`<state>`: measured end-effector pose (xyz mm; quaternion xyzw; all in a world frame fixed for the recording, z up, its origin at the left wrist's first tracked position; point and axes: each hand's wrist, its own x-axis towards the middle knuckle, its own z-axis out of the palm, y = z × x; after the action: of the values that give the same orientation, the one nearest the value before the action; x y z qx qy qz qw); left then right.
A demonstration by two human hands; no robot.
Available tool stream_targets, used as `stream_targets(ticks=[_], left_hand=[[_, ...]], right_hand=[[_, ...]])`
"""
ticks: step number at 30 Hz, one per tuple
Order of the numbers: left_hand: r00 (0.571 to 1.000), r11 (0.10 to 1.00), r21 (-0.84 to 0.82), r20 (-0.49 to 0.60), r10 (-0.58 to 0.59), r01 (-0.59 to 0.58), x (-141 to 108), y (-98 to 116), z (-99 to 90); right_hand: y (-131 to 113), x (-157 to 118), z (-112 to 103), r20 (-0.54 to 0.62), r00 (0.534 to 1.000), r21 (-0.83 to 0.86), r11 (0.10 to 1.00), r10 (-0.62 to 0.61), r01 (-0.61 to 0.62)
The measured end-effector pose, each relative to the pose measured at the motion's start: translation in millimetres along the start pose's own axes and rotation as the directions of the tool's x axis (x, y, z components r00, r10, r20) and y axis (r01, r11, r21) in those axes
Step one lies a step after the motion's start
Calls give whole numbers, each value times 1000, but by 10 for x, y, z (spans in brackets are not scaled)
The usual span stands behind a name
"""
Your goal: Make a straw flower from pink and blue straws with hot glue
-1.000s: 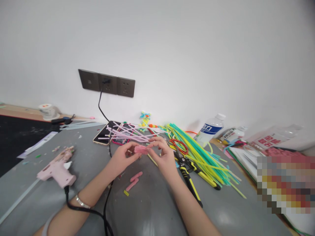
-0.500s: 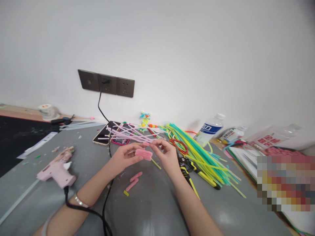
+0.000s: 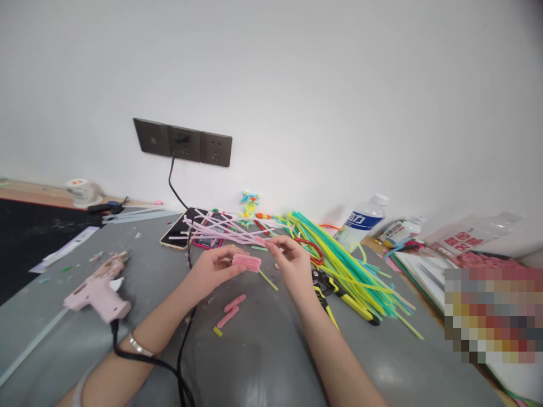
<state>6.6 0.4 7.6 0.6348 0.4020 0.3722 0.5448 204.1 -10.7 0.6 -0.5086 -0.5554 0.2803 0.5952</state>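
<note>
In my left hand (image 3: pixel 211 271), closed between thumb and fingers, is a block of short pink pipe cleaner pieces (image 3: pixel 250 263) laid side by side. My right hand (image 3: pixel 293 264) is a little to the right of the block, apart from it. Its thumb and fingertips pinch a small pink piece (image 3: pixel 259 241), probably pipe cleaner. Below both hands, bent pink pipe cleaner pieces (image 3: pixel 231 312) lie on the grey table (image 3: pixel 263 362) with a short yellow bit (image 3: pixel 218 332). A thin yellow-green stick (image 3: pixel 268 281) shows beneath the block.
A pink glue gun (image 3: pixel 99 294) rests at left, its black cord (image 3: pixel 182 345) crossing the table. Yellow-black pliers (image 3: pixel 348 299) and a green and yellow pipe cleaner pile (image 3: pixel 339 254) lie at right. Behind are phones (image 3: pixel 175 234), pale pink pipe cleaners (image 3: pixel 224 232) and a bottle (image 3: pixel 360 223).
My right hand has moved slightly right and away from the pink block, taking the small pink piece with it. The left hand keeps its hold, with the block tilted a little differently.
</note>
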Motion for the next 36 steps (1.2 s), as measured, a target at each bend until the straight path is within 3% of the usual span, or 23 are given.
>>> stream_targets(ticks=[3, 8, 13, 25, 36], left_hand=[[999, 999, 32, -19, -33, 34, 16, -35, -10], [996, 994, 81, -32, -77, 80, 18, -30, -10], [998, 995, 84, -26, -53, 55, 19, -18, 12], [999, 997, 70, -47, -5, 8, 11, -11, 19], [999, 1000, 23, -44, -1, 2, 20, -32, 20]], right_hand=[[-12, 13, -19, -28, 999, -1, 1000, -16, 16], [-44, -32, 47, 120, 977, 12, 985, -175, 175], [-84, -100, 110, 209, 961, -78, 977, -180, 200], [-80, -115, 133, 222, 954, -121, 965, -204, 234], [-86, -141, 144, 217, 950, -291, 914, -225, 283]])
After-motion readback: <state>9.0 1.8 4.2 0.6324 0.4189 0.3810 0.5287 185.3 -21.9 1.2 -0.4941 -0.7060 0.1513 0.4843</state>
